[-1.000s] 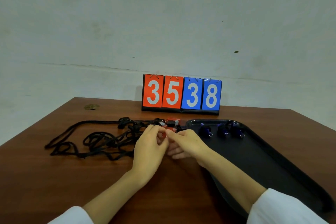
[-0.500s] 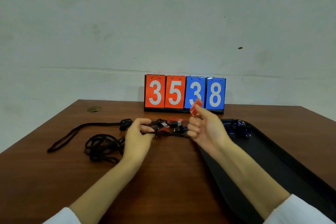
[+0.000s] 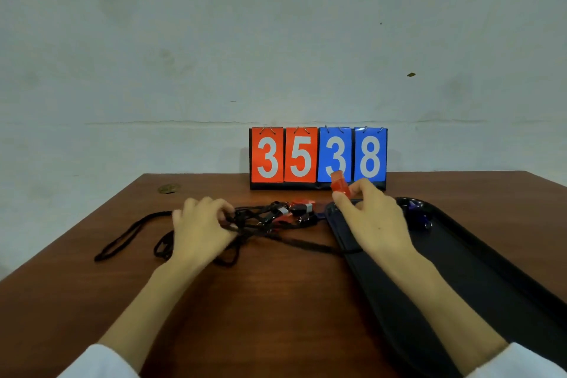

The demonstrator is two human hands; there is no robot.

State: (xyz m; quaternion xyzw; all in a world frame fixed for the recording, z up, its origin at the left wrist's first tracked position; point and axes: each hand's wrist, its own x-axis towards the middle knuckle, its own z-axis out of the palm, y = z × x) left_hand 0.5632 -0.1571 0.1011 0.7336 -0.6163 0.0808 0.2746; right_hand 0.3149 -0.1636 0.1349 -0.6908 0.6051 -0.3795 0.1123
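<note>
My right hand [image 3: 374, 221] pinches a small, blocky whistle [image 3: 340, 183] of glossy red plastic, raised just above the black tray [image 3: 491, 270] edge. My left hand [image 3: 201, 227] grips tangled black braided cords [image 3: 129, 236] on the wooden desk [image 3: 276, 316]. Between my hands lie more red whistles [image 3: 302, 209]; blue ones [image 3: 418, 216] sit beyond my right hand.

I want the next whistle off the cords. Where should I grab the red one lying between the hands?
Pinch the lying whistle across its boxy red body, probably from above and the right: the black cords run left from it into the left hand, while the right hand holds another whistle.
</note>
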